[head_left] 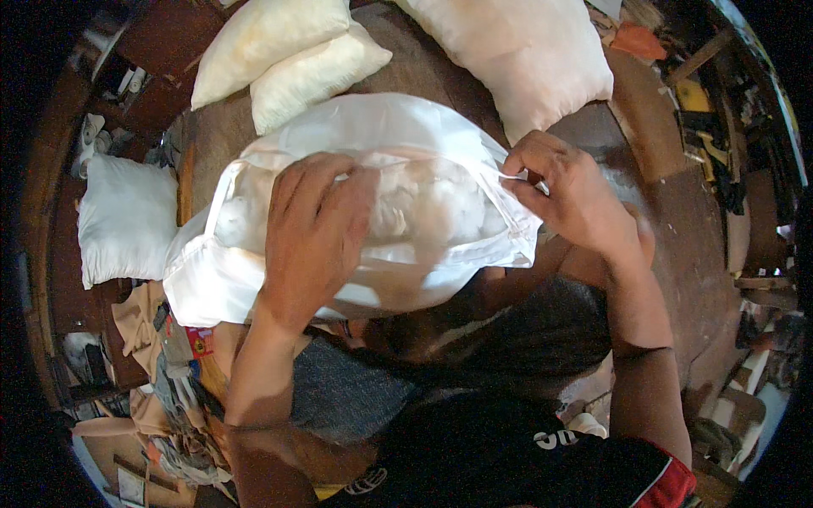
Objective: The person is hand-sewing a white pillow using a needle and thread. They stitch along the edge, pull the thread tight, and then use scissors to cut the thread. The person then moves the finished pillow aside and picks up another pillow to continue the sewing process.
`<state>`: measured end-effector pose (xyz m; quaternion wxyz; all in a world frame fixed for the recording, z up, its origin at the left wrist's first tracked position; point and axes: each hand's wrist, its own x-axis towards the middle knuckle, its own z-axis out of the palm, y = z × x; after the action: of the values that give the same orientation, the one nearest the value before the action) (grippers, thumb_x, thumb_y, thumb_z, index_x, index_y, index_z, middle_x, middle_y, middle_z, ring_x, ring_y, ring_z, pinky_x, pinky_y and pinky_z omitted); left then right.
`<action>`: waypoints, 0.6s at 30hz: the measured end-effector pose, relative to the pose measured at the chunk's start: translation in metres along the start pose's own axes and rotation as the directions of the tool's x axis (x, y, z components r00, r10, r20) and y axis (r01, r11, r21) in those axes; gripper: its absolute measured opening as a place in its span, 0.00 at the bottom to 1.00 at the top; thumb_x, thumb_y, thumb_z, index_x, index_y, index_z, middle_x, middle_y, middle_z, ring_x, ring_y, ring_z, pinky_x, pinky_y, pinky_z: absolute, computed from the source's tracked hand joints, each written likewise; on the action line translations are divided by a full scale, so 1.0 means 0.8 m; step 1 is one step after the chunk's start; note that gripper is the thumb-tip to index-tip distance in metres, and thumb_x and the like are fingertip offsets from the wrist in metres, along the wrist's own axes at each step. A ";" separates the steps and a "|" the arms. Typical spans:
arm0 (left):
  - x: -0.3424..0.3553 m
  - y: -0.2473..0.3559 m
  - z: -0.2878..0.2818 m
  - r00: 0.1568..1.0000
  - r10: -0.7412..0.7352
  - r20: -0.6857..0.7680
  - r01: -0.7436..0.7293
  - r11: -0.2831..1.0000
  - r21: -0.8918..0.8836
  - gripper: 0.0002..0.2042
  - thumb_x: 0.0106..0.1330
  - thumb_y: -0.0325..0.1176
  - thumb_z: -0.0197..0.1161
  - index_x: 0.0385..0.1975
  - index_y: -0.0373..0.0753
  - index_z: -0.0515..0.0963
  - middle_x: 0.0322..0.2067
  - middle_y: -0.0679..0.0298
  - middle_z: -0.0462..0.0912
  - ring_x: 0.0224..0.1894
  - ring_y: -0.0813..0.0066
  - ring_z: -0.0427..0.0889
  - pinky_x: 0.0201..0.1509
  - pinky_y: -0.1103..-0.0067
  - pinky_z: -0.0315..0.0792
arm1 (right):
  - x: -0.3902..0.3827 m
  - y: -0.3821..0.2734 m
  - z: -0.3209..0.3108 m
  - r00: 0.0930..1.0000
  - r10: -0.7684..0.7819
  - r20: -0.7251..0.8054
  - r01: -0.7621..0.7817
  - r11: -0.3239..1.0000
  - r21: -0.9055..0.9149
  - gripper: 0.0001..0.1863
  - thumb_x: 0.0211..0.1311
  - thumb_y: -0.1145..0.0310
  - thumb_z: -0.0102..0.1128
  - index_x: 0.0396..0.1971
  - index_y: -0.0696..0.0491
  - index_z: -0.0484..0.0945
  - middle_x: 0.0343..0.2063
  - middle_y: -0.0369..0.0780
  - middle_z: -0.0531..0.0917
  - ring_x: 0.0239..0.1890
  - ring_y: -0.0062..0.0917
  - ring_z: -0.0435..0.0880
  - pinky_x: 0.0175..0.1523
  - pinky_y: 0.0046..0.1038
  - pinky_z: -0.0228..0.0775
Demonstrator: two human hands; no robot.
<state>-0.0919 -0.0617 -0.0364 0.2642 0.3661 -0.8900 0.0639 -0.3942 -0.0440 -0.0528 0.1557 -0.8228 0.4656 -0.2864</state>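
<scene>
A white fabric pillow cover (373,118) lies across my lap, its long opening facing up. White fluffy filling (457,207) shows inside the opening. My right hand (563,186) pinches the cover's edge at the right end of the opening between thumb and fingers. Over the left half of the opening hovers my left hand (318,233), its fingers bent and slightly smeared by motion. Its fingertips are hard to make out, so I cannot tell whether they grip anything.
Two cream pillows (271,42) overlap beyond the cover, and a larger pale pillow (533,59) lies far right. Another white pillow (127,220) rests at the left. Crumpled cloth (144,330) lies near left. Cluttered wooden shelving (716,127) borders the right side.
</scene>
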 end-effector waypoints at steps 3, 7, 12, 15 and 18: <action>-0.018 0.028 -0.014 0.980 0.122 0.156 -0.100 0.985 -0.139 0.08 0.59 0.31 0.65 0.38 0.42 0.80 0.44 0.60 0.79 0.50 0.55 0.76 0.57 0.60 0.69 | 0.000 -0.001 -0.005 0.996 0.084 0.023 -0.084 0.996 -0.003 0.07 0.59 0.75 0.65 0.35 0.59 0.77 0.34 0.43 0.79 0.33 0.33 0.84 0.39 0.30 0.76; -0.040 0.039 0.004 0.936 0.190 0.296 -0.146 0.976 -0.165 0.08 0.59 0.32 0.65 0.38 0.43 0.80 0.44 0.61 0.79 0.50 0.54 0.77 0.57 0.59 0.70 | 0.002 -0.001 0.000 0.995 0.094 -0.029 -0.093 0.995 0.026 0.08 0.59 0.72 0.65 0.34 0.59 0.78 0.33 0.46 0.81 0.32 0.38 0.84 0.39 0.34 0.76; -0.042 0.031 0.028 0.964 -0.046 0.261 0.120 0.954 -0.274 0.08 0.60 0.29 0.62 0.38 0.40 0.79 0.45 0.57 0.79 0.47 0.51 0.78 0.54 0.60 0.72 | 0.008 -0.005 -0.004 0.991 0.125 -0.048 -0.125 0.992 0.011 0.08 0.58 0.73 0.67 0.34 0.60 0.79 0.32 0.44 0.81 0.35 0.34 0.82 0.41 0.30 0.72; -0.036 0.029 0.036 0.975 -0.130 0.181 0.186 0.923 -0.337 0.08 0.59 0.26 0.61 0.39 0.39 0.79 0.45 0.55 0.79 0.47 0.50 0.79 0.52 0.62 0.74 | 0.007 0.002 0.000 0.993 0.071 -0.094 -0.076 0.996 -0.054 0.09 0.58 0.73 0.68 0.35 0.60 0.79 0.31 0.44 0.80 0.34 0.33 0.81 0.40 0.29 0.72; -0.038 0.029 0.039 0.992 -0.007 0.122 0.044 0.950 -0.308 0.10 0.59 0.25 0.61 0.41 0.39 0.79 0.45 0.55 0.79 0.47 0.51 0.79 0.51 0.63 0.75 | 0.005 -0.003 0.001 0.985 0.128 -0.114 -0.135 0.989 -0.060 0.10 0.58 0.73 0.67 0.37 0.60 0.79 0.32 0.44 0.80 0.33 0.32 0.81 0.40 0.29 0.72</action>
<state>-0.1027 -0.0360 -0.0765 0.2655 0.3346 -0.8984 -0.1024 -0.3906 -0.0459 -0.0510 0.1205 -0.7780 0.5362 -0.3046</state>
